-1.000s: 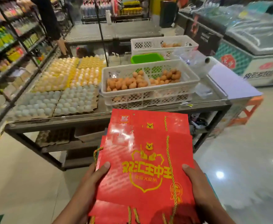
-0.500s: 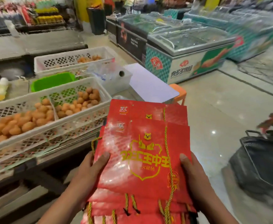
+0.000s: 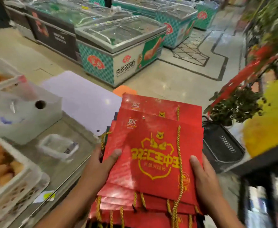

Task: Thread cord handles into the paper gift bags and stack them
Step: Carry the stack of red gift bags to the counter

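flat glossy red bags [image 3: 153,155], twisted gold cords [image 3: 179,155], both hands gripping

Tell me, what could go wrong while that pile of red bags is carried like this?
The stack of red paper gift bags is only held at its edges, left hand and right hand with thumbs on top, and the bags lie offset, so some might slide out. Gold cord handles dangle loose at the near end and could snag or tangle. The black basket on the floor close by might trip the person.

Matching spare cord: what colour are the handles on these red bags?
Golden yellow, twisted cord handles on the stack of red bags; head view.
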A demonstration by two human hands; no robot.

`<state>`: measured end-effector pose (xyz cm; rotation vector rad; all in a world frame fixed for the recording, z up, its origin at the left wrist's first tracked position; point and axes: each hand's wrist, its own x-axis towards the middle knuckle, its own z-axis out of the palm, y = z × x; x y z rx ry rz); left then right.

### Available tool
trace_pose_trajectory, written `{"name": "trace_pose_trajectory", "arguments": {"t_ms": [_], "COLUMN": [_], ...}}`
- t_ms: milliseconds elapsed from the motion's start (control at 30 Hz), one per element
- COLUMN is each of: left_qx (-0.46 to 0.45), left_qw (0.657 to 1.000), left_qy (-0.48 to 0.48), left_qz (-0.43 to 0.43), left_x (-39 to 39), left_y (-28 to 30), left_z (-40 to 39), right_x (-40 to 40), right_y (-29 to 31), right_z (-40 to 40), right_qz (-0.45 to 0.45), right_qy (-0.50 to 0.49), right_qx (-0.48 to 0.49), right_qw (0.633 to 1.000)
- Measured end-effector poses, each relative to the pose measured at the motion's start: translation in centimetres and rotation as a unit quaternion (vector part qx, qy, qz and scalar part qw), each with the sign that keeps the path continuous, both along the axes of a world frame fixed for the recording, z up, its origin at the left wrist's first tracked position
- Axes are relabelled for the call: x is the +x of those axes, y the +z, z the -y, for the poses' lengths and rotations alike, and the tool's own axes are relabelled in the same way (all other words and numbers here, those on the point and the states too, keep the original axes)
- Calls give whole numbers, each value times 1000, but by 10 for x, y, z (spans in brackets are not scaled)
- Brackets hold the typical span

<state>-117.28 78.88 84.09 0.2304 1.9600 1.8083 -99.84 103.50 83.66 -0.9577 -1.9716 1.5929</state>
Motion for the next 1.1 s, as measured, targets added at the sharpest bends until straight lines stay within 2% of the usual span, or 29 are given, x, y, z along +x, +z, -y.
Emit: {"name": "trace_pose_trajectory", "arguments": {"t_ms": [300, 533, 800, 933, 1100], "left_qx": [-53, -62, 3, 15, -5], "left_qw": [993, 994, 997, 996, 994], "left_qy": [-106, -85, -56, -70, -69], "left_qz": [-8, 1, 45, 56, 79], "left_x": [-113, -177, -253, -314, -403], "left_y": [-13, 6, -7, -15, -18], "left_z": [-171, -318, -433, -494, -580], "right_x": [-58, -136, -230, -290, -378], "right_y": [-27, -24, -10, -31, -38], "right_z": [-131, -282, -420, -477, -558], "right_qz": [9, 16, -35, -50, -35], "right_qy": [-115, -98, -52, -62, -56], "right_qx": [-4, 8, -77, -109, -77], "right_qw": [993, 995, 995, 991, 995]}}
